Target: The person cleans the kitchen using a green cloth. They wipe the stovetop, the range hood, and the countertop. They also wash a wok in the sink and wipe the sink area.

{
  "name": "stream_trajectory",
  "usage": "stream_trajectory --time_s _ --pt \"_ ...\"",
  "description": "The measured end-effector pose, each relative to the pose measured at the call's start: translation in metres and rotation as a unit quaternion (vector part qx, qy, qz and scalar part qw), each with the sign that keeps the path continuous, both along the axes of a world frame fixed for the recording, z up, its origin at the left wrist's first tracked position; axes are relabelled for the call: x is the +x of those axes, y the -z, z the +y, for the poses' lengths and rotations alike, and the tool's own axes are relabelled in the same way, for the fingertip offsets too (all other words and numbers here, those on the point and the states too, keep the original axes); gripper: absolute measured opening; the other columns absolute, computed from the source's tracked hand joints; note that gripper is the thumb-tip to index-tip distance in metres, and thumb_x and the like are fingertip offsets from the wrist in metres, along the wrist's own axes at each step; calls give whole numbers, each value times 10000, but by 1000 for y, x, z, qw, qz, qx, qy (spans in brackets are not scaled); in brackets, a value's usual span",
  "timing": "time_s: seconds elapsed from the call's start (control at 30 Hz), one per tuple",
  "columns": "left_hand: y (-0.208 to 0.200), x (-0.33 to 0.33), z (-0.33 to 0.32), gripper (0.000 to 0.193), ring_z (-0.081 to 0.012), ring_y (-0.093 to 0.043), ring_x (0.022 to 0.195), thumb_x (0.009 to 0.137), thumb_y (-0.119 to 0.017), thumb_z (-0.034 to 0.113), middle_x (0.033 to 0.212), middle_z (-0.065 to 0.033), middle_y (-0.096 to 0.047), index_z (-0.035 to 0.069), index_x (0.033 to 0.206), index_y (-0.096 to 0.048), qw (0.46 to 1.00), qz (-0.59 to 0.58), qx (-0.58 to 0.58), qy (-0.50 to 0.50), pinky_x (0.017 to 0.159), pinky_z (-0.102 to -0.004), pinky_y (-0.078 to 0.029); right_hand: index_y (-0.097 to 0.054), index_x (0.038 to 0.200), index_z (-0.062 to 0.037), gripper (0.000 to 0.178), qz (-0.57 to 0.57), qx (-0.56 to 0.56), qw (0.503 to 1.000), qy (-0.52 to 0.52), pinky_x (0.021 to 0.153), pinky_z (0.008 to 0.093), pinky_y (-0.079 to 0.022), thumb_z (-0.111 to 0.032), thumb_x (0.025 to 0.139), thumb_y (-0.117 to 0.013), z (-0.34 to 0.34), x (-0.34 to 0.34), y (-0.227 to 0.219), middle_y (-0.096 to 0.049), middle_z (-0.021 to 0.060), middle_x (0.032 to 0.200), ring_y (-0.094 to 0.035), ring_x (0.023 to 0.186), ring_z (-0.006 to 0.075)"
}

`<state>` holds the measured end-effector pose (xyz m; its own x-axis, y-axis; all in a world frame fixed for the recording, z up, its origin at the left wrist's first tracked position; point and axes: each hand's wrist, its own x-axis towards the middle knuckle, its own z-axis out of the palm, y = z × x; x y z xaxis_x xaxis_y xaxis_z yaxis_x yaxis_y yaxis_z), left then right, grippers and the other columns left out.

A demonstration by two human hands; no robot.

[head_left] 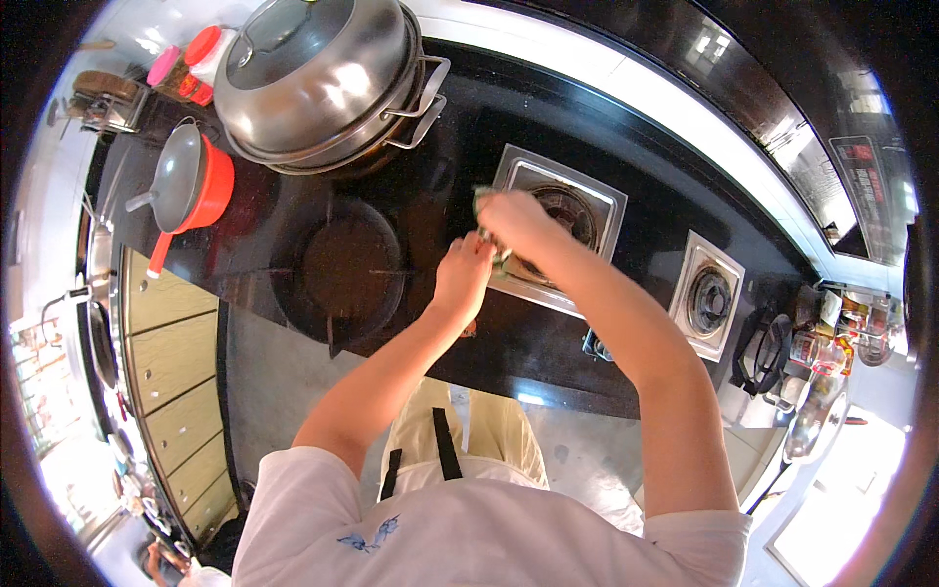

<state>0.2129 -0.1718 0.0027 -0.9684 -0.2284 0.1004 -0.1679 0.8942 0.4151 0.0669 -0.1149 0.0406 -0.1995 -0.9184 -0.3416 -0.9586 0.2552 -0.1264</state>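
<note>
My two hands meet over the black cooktop, at the left edge of the middle burner's square metal tray (605, 271). My right hand (520, 223) is closed round a crumpled, greenish, cloth-like piece (501, 262). Bits of it stick out above and below the fist, and most of it is hidden. Just below and to the left, my left hand (462, 278) is closed too, its fingertips on the same piece against the right hand. Inside the tray sits a dark ring burner (567, 217), partly covered by my right forearm.
A big lidded steel wok (323, 98) stands at the far left, beside red-lidded jars (203, 61). Nearer are an orange-red saucepan (211, 191) and a dark round burner area (342, 269). Rightward lie a smaller burner (709, 296) and bottles (831, 347). A control knob (596, 344) sits at the front.
</note>
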Motion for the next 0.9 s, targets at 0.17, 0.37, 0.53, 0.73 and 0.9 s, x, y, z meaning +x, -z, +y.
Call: stream_trajectory --time_s 0.17,0.37,0.53,0.73,0.9 --pt "-3 82 26 225 -289 -595 882 778 -648 49 1004 -98 -578 57 997 -592 998 36 18 44 746 -368 -529 -682 727 -95 44 -32 -32 999 -14 672 349 -546 -123 697 -667 44 82 1 -613 55 878 -646 835 231" --pt "-36 124 44 95 -266 -629 795 761 -663 37 876 -101 -627 48 855 -659 888 -227 309 253 733 -380 -529 -678 759 -120 115 -306 103 946 38 678 423 -518 -46 702 -611 119 119 -4 -628 99 851 -636 794 304" --pt "-62 22 97 277 -280 -609 821 755 -654 18 908 -125 -599 46 1026 -602 977 11 187 98 723 -385 -528 -705 819 -150 189 -81 -88 966 227 715 372 -520 -17 741 -596 160 31 -65 -625 70 849 -633 878 279" --pt "-20 -111 184 249 -273 -575 909 726 -630 63 984 -162 -570 -32 956 -623 995 -11 -72 66 751 -337 -534 -729 973 -199 352 84 -319 900 285 835 362 -529 -13 678 -678 199 -68 23 -609 44 1012 -598 975 244" --pt "-1 -56 182 263 -257 -557 926 756 -597 44 975 -132 -565 -50 1001 -597 989 3 -79 127 764 -315 -520 -706 1043 -140 378 60 -216 941 252 885 339 -513 -47 676 -706 213 -26 37 -552 54 1122 -531 1048 266"
